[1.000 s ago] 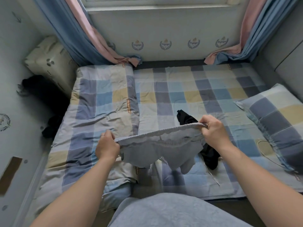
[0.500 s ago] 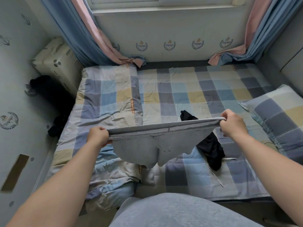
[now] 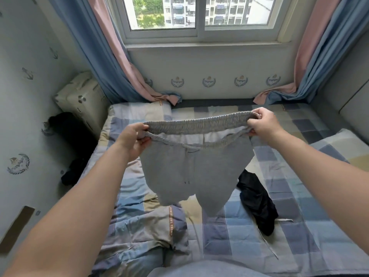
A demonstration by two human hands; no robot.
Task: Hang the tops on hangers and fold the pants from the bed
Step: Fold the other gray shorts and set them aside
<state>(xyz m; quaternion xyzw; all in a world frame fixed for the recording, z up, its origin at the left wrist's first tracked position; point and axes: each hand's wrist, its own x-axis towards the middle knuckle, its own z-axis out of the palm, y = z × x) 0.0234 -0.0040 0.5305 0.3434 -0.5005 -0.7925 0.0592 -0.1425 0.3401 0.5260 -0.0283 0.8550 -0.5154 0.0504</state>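
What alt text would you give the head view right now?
The left hand and right hand hold grey shorts up by the stretched waistband, legs hanging above the checked bed. A black garment lies on the bed right of them; a curtained window is behind.

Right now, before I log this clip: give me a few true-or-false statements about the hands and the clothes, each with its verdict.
1. The left hand and right hand both grip the grey shorts by the waistband. True.
2. The grey shorts lie flat on the bed. False: they hang in the air from the two hands.
3. A black garment lies on the bed. True.
4. The black garment hangs on a hanger. False: it lies crumpled on the bed, and no hanger shows.
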